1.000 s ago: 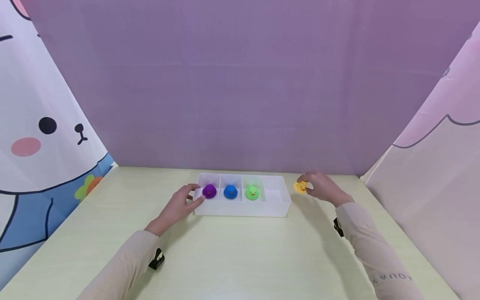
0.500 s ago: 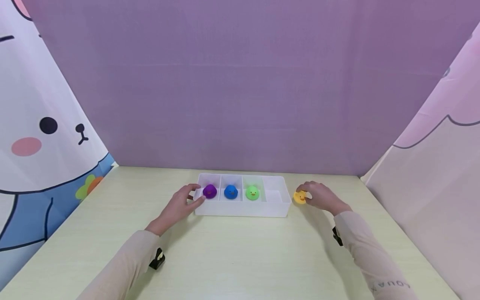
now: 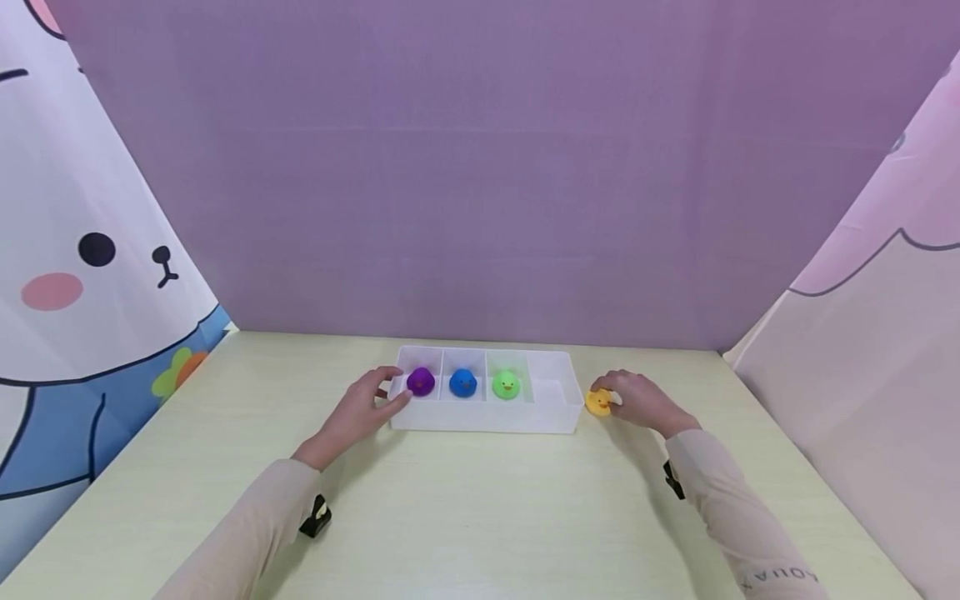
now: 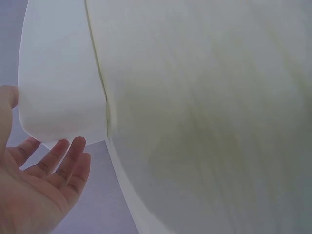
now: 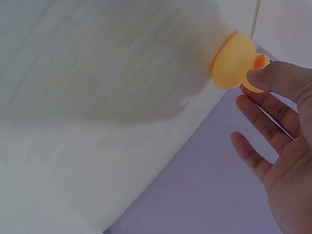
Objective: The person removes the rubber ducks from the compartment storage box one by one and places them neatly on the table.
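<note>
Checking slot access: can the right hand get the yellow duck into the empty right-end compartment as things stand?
Probably yes. The right hand holds the yellow duck on the table just outside the tray; the empty compartment is adjacent, open-topped, nothing between.

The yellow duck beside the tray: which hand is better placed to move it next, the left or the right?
Probably the right hand: it touches the yellow duck on the table beside the tray. The left hand rests at the tray's opposite end, by the purple duck.

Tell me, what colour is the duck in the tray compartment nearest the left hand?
Purple. The duck shows best in the head view, beside the left hand.
</note>
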`<control>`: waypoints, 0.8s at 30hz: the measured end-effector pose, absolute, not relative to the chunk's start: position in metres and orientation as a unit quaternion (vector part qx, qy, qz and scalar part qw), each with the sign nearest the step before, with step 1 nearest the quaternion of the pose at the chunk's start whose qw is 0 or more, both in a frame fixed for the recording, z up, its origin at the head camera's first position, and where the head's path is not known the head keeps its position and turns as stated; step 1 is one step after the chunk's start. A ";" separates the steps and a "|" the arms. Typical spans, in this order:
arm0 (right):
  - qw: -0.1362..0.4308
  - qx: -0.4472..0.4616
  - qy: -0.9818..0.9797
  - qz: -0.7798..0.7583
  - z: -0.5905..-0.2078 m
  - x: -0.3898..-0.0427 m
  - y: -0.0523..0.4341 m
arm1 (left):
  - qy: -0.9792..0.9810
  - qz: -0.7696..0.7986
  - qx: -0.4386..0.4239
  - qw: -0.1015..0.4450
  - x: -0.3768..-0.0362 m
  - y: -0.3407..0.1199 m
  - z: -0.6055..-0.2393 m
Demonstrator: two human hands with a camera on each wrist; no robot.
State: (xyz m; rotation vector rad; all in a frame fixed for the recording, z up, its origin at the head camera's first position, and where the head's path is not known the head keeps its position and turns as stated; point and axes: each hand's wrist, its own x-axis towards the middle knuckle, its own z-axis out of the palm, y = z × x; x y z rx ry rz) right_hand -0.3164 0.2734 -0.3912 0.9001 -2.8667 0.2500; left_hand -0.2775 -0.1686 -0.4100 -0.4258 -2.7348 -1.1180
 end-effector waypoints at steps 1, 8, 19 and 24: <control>0.062 0.296 -0.949 0.083 -0.391 -0.317 0.274 | -0.913 -0.374 -0.142 0.078 -0.278 -0.168 -0.410; 0.049 0.283 -0.954 0.080 -0.389 -0.315 0.275 | -0.910 -0.379 -0.146 0.080 -0.278 -0.168 -0.410; 0.053 0.301 -0.949 0.077 -0.377 -0.314 0.272 | -0.911 -0.379 -0.141 0.074 -0.277 -0.167 -0.410; 0.050 0.302 -0.949 0.076 -0.369 -0.318 0.268 | -0.912 -0.378 -0.139 0.074 -0.277 -0.168 -0.410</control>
